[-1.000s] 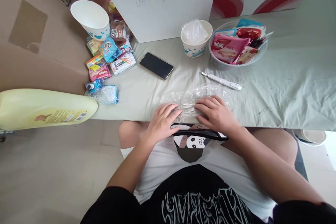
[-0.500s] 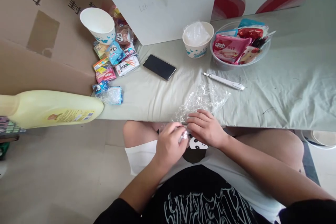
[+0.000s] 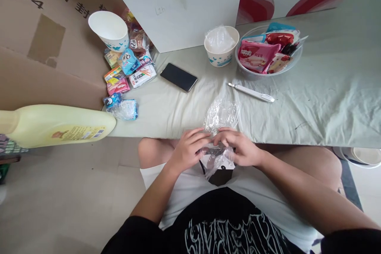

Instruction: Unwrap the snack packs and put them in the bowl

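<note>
A crumpled sheet of clear plastic film [image 3: 222, 116] hangs over the near edge of the cloth-covered table [image 3: 327, 95]. My left hand [image 3: 189, 149] and my right hand [image 3: 238, 147] meet at that edge, both pinching the film, fingers curled round it. Part of the film bunches below my hands over my lap. A white-handled knife [image 3: 251, 92] lies on the cloth just beyond the film.
A black phone [image 3: 178, 76] lies left of centre. Behind it stand a paper cup with plastic inside [image 3: 220, 45], a clear bowl of snack packs [image 3: 268, 53], an empty paper cup [image 3: 108, 31] and loose snack packs [image 3: 127, 73]. A pale yellow bottle [image 3: 53, 125] lies at the left.
My hands lay flat on the spread film; they have since drawn it toward the table edge, gathered it up and now pinch it, so the film is bunched and narrower.
</note>
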A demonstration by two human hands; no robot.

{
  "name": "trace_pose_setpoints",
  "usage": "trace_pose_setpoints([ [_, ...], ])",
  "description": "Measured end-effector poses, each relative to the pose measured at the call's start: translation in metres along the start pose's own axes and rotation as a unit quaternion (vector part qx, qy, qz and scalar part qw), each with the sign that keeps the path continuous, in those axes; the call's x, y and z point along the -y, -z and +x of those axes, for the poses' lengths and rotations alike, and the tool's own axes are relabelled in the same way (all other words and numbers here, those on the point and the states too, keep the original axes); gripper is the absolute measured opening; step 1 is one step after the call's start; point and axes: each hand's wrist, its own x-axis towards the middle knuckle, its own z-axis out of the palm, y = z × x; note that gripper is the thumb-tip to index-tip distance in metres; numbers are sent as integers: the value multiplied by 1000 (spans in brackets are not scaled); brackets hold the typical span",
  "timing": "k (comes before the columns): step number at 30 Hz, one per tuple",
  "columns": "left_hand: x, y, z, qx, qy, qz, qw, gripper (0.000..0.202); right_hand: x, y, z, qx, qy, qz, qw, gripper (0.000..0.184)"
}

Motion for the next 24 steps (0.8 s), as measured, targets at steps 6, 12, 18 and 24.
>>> trace_pose_setpoints([
  [6, 6, 7, 3, -51, 69, 20, 996, 18, 3, 5, 1, -73, -93, -104, 987, 7],
  [12, 5, 7, 6, -39, 149, -33, 988, 36, 2, 6, 5, -174, -285, -107, 937, 19],
  [18, -1, -5, 23, -88, 246, -166, 951, 28, 2, 6, 5, -178, -288, -89, 937, 33],
  [24, 2, -10, 33, -44, 279, -164, 945, 31, 8, 13, 6, -226, -283, -32, 932, 43],
])
